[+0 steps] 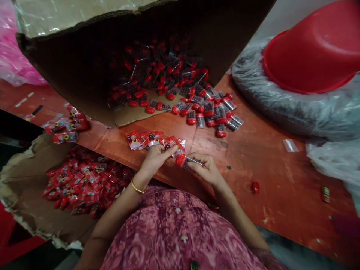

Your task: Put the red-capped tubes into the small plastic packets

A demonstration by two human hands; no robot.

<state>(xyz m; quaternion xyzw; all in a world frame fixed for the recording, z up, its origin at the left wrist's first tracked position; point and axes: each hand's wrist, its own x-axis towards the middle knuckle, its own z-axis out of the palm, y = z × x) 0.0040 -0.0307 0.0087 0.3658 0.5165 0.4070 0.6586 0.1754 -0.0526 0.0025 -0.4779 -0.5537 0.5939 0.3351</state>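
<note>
My left hand [157, 156] pinches a small clear plastic pouch with a red printed label [174, 144] at the table's near edge. My right hand [206, 168] holds a small clear tube with a red cap [182, 160] and its capped end sits at the pouch's mouth. A short row of red printed pouches [143, 138] lies on the table just beyond my left hand. Several red-capped tubes [208, 108] spill from a tipped cardboard box [84, 71] onto the brown table [275, 176].
A torn cardboard box [30, 210] at lower left holds several filled red pouches [81, 180]. More pouches [66, 125] lie at the left. An upturned red basin [312, 52] rests on a plastic-wrapped bundle [295, 108]. A loose red cap [255, 187] lies right of my right hand.
</note>
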